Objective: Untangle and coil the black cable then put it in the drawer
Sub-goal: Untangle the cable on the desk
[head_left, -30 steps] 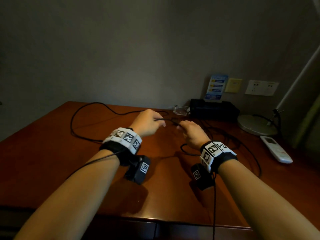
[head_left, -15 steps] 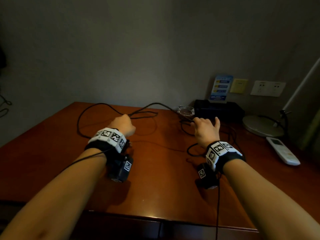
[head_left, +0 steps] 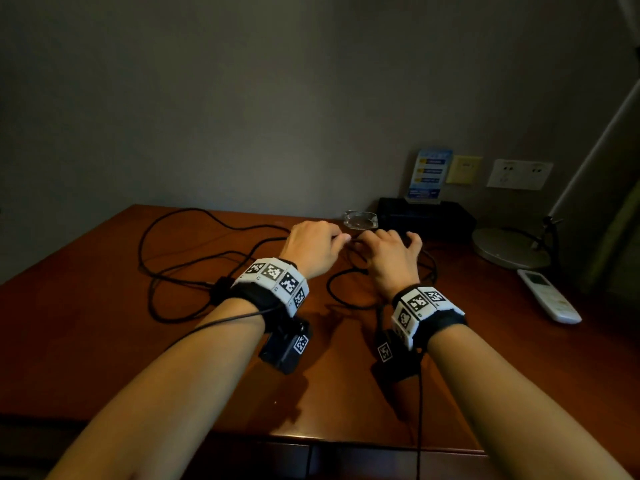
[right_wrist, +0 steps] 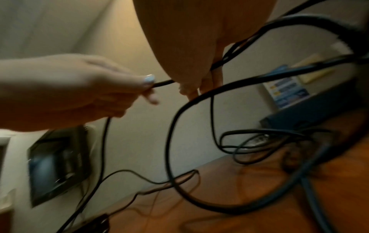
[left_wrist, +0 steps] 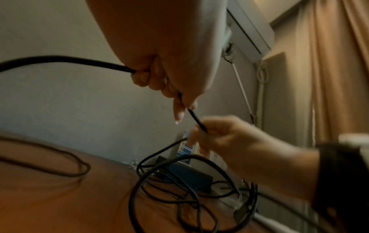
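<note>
The black cable (head_left: 180,261) lies in loose loops on the left half of the wooden desk (head_left: 86,341). A tangle of it sits in front of the hands at the back (left_wrist: 179,193). My left hand (head_left: 337,237) grips the cable in its fist, and the cable comes out between thumb and forefinger (left_wrist: 192,114). My right hand (head_left: 391,237) is right beside it and pinches the same short taut stretch (left_wrist: 203,128). In the right wrist view more loops of the cable (right_wrist: 171,126) hang through its fingers (right_wrist: 216,75).
At the back right stand a glass ashtray (head_left: 360,220), a black box (head_left: 426,216) with a blue card (head_left: 429,174), and a round lamp base (head_left: 509,247). A white remote (head_left: 550,296) lies right. Dark panels (head_left: 311,460) run under the desk's near edge.
Half a second ago the hands were spread apart, the left drawing cable leftward. Now they have come back together at the back middle, and more slack cable lies looped on the left.
</note>
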The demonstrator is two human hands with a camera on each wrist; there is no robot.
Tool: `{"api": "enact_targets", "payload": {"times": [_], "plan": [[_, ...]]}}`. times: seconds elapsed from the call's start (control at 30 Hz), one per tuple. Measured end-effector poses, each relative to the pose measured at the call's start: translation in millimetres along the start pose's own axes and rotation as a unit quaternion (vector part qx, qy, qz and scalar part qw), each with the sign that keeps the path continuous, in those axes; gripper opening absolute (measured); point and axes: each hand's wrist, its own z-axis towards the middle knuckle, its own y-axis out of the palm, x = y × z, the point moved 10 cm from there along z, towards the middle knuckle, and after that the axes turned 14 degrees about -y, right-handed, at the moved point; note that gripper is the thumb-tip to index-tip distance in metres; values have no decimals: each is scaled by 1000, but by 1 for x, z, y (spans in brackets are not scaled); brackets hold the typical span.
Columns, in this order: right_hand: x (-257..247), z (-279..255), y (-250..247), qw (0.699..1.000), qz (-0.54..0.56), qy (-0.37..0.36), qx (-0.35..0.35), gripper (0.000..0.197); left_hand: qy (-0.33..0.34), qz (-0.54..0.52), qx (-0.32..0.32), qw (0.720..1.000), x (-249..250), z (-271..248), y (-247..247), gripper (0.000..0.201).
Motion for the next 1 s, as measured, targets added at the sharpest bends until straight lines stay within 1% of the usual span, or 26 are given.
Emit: {"api": "enact_targets", "payload": {"times": [0.03,0.1,0.17,0.2,0.27,0.33,0.37,0.43,0.47,0.53,0.57,0.6,0.63,0.67,0.7,0.77,0.8,0.83,0.87,0.93,1.0], "plan": [[15,-7,4,999,9,29,-15,42,-16,-25,9,1000,-7,0,-4,35],[53,-26,14,991,49,120,-44,48,-62,-77,32,995,-28,2,-17,33],[88,-49,19,973,84,213,-38,42,-130,-123,64,982,-57,7,-34,32],[101,-59,21,965,85,247,-34,41,-165,-135,82,973,-75,9,-43,32],[117,-75,23,954,77,287,-32,44,-222,-158,105,956,-106,11,-56,33],[122,-79,21,952,67,298,-21,43,-246,-168,101,949,-123,12,-57,32],[119,-76,18,954,64,293,-14,42,-250,-169,93,949,-125,12,-54,31],[105,-61,10,965,61,254,7,37,-251,-146,63,955,-122,13,-39,30],[94,-51,6,972,56,227,19,33,-253,-114,39,960,-118,13,-29,29],[71,-32,0,983,30,176,35,24,-258,-14,-13,966,-104,8,-10,26],[59,-25,-2,987,16,154,40,20,-245,40,-38,968,-95,5,-2,36],[47,-19,-2,990,5,132,39,18,-213,82,-56,972,-81,3,4,51],[36,-15,-2,993,-1,114,35,16,-166,107,-58,979,-62,1,6,65],[26,-11,-1,995,-3,97,25,19,-108,117,-53,986,-41,-1,9,75],[17,-8,1,997,-2,81,15,24,-45,119,-43,991,-18,-4,10,79],[0,-4,5,999,-3,42,-9,34,65,100,-32,992,24,-10,14,78],[-7,-3,5,999,-10,23,-21,38,101,97,-38,989,38,-12,17,73],[-11,-3,5,999,-18,12,-32,40,121,96,-53,987,47,-13,23,67],[-13,-3,4,999,-20,10,-38,42,130,101,-65,984,51,-12,27,59],[-10,-6,1,999,-5,20,-30,43,131,128,-58,981,49,-8,29,46],[-5,-7,-2,1000,6,19,-14,31,121,145,-46,981,43,-2,27,39]]}}
